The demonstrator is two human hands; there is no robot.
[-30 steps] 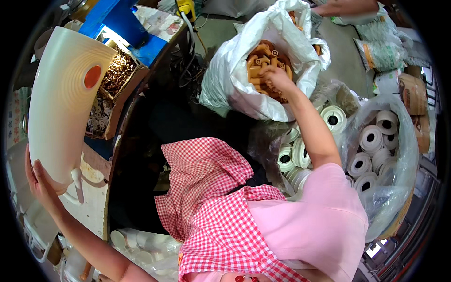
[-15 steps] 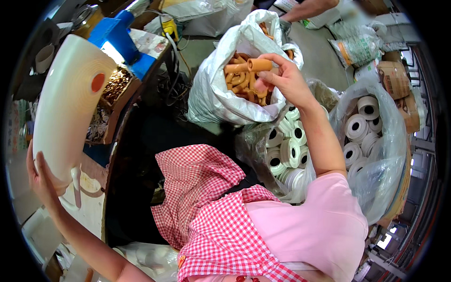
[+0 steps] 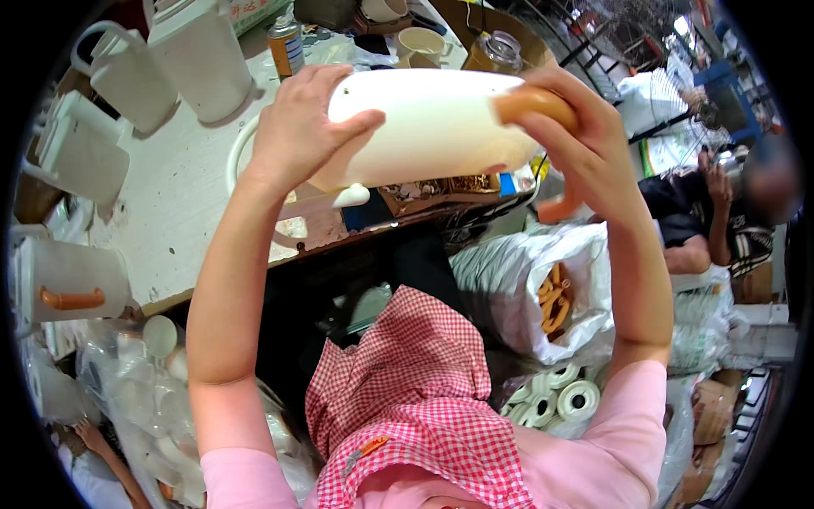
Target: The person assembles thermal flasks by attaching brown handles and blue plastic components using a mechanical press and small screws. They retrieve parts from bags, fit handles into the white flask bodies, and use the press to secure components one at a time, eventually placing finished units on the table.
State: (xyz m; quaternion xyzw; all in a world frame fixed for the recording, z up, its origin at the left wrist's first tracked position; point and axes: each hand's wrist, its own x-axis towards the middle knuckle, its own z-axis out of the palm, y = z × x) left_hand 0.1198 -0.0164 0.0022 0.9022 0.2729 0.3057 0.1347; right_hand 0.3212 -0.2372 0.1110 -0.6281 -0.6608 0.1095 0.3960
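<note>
A long white plastic bucket (image 3: 428,123) lies sideways in the air above the worktable's edge, with a white carrying handle (image 3: 326,200) hanging from it. My left hand (image 3: 297,127) is closed around one end, thumb along its side. In my right hand (image 3: 589,140), at the bucket's other end, is a curved orange-brown plastic handle (image 3: 536,105), blurred by motion. One end of that handle is beside the bucket's wall; whether they touch I cannot tell. Its other part shows below my right palm.
Several white buckets (image 3: 208,64) stand along the left of the white table (image 3: 191,204). A spray can (image 3: 286,47) and a glass jar (image 3: 496,53) are at the back. Below right are a white sack (image 3: 526,288) of orange handles and white rolls (image 3: 578,400). Another person (image 3: 721,204) sits at far right.
My view has turned toward the table. The right hand has left the sack with the orange handle and come to the bucket, which my left hand has swung from upright to sideways.
</note>
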